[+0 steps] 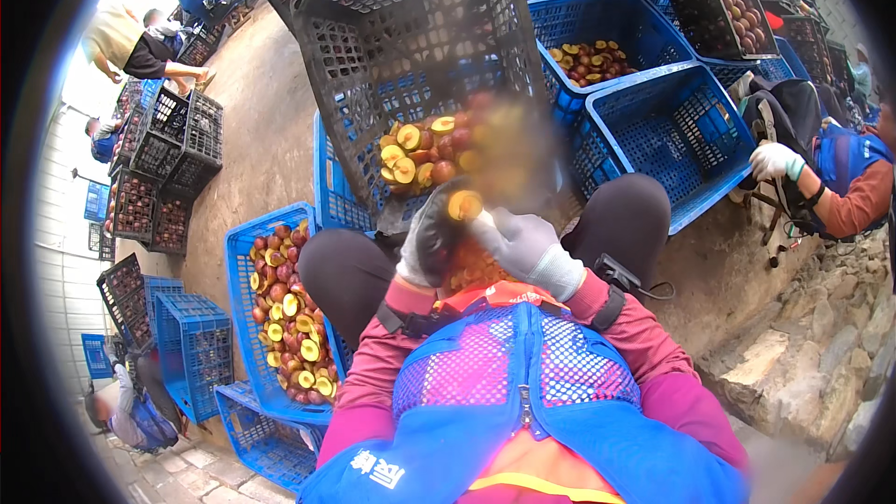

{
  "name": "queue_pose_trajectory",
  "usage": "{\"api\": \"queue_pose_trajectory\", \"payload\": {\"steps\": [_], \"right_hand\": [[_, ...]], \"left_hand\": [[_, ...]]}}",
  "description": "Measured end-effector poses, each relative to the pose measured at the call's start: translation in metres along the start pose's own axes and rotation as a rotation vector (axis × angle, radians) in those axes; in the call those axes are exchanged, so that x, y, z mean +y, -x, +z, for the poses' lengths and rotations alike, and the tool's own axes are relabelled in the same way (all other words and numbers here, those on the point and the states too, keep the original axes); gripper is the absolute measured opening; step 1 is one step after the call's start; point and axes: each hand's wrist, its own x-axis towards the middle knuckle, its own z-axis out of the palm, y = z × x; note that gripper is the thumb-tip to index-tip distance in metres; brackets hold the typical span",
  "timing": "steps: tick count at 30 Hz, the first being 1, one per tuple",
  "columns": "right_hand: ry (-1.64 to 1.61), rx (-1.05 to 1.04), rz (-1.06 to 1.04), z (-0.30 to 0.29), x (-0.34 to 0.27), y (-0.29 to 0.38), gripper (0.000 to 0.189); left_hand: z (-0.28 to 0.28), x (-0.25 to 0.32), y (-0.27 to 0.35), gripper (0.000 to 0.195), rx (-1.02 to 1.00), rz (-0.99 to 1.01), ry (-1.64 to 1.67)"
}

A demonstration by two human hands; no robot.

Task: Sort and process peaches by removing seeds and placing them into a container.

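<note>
Both my hands wear grey-white gloves and meet above my lap. A plum half (465, 205) with yellow flesh shows between them, at the fingers of my left hand (428, 234). My right hand (521, 248) has its thumb and fingers pinched near the fruit; a small pale thing at its fingertips is too blurred to name. Just beyond the hands, a black plastic crate (420, 21) tilts towards me, with whole and halved plums (420, 154) at its low end. A blurred patch hides part of this crate. Orange-red pieces lie under my hands, partly hidden.
A blue crate (241, 308) of halved plums stands at left. At right are an empty blue crate (672, 147) and another blue crate (574, 14) holding plums. A co-worker's gloved hand (773, 161) is at far right, near stones (791, 378). Stacked crates (189, 133) and people are further off.
</note>
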Motion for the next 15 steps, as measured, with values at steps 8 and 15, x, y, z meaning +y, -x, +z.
{"api": "queue_pose_trajectory", "payload": {"steps": [8, 15], "right_hand": [[0.137, -0.07, -0.03, 0.043, 0.001, -0.006, 0.049], [-0.316, -0.308, 0.112, 0.044, -0.01, 0.0, 0.057]], "left_hand": [[-0.025, -0.065, -0.002, 0.037, 0.175, -0.088, -0.162], [-0.027, -0.049, 0.006, 0.025, 0.161, -0.106, -0.08]]}}
